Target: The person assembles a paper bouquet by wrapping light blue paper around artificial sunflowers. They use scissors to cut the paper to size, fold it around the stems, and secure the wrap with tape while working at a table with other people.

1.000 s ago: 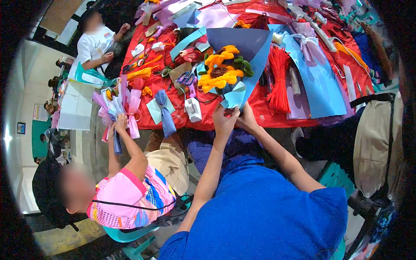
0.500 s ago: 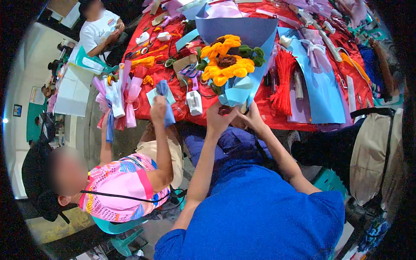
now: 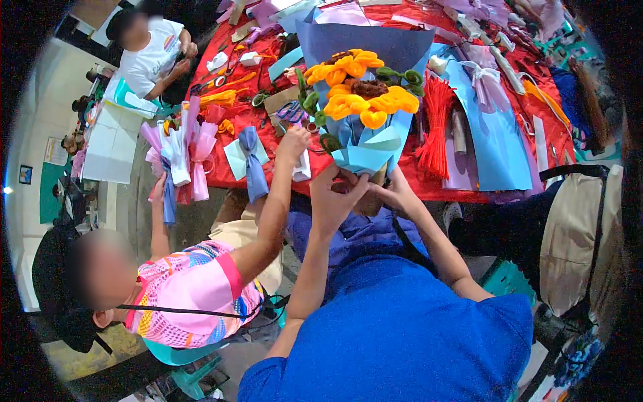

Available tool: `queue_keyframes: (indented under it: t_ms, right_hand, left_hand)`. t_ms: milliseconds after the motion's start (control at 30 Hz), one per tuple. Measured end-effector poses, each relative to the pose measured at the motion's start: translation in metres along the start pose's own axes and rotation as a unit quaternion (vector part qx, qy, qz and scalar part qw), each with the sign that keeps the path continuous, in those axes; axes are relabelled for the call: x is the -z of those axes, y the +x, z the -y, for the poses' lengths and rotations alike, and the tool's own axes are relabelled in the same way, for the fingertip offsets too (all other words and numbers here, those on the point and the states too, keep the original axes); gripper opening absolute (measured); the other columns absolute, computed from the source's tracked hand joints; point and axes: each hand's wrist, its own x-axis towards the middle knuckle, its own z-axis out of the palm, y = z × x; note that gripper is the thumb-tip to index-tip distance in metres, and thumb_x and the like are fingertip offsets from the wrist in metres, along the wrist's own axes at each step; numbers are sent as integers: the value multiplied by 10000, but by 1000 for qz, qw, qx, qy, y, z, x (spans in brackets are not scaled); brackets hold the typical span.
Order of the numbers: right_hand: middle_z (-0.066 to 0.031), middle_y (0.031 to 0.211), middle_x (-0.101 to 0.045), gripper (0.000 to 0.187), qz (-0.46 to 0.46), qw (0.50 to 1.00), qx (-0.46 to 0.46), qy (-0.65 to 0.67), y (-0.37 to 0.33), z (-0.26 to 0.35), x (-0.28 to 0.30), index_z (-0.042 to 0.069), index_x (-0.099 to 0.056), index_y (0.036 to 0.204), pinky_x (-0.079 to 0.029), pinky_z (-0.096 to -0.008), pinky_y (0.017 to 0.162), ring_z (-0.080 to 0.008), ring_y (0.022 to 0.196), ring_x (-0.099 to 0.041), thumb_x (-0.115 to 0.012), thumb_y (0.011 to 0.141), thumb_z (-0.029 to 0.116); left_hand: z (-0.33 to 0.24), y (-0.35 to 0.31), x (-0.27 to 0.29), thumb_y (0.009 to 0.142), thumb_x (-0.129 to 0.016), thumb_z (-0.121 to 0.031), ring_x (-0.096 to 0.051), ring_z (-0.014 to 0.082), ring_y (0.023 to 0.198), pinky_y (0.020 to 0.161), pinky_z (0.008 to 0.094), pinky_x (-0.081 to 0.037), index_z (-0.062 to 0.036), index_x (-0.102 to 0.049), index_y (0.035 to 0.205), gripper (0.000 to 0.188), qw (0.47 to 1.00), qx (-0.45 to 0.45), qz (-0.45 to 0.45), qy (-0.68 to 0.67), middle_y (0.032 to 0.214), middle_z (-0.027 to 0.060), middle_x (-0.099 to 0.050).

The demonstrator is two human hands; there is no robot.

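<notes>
A bouquet of fuzzy orange sunflowers with dark brown centres and green leaves stands at the table's near edge. A large slate-blue paper sheet backs it, and light-blue paper folds round its lower front. Fingers of my left hand close round the wrapped base from the left. On the other side, my right hand grips the same base, its thumb meeting the left one's fingers. The lowest part of the wrap, between my hands, is partly hidden.
At my left, a co-worker's hand reaches over a white tape dispenser. Blue ribbon and small pink bundles lie nearby. Red stems and light-blue paper sheets lie right on the red-covered table. Another person sits far left.
The bouquet has tipped and come nearer to me, and both my hands have dropped slightly with it. The co-worker's hand has left the blue ribbon and moved right to the tape dispenser.
</notes>
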Motion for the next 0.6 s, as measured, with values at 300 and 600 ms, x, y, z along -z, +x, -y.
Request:
queue_keyframes:
  t_ms: [300, 600]
  right_hand:
    - [-106, 1253, -416, 631, 14, 997, 46, -57, -9, -19, 4, 8, -307, 1278, -301, -334, 982, -195, 1173, -370, -657, 790, 202]
    - [-89, 1074, -551, 370, -2, 999, 26, 25, -9, -36, -1, -6, -442, 1179, -400, -314, 873, -177, 982, -519, -524, 848, 136]
  left_hand:
    - [-5, -12, 2, 696, -691, -45, -535, 63, 578, 524, 194, -438, -5, -573, 744, 133, 999, 13, 6, -30, 651, 15, -573]
    - [-1, -14, 10, 698, -663, -41, -570, 82, 646, 583, 234, -475, 15, -585, 795, 136, 999, 3, 20, -39, 695, 55, -604]
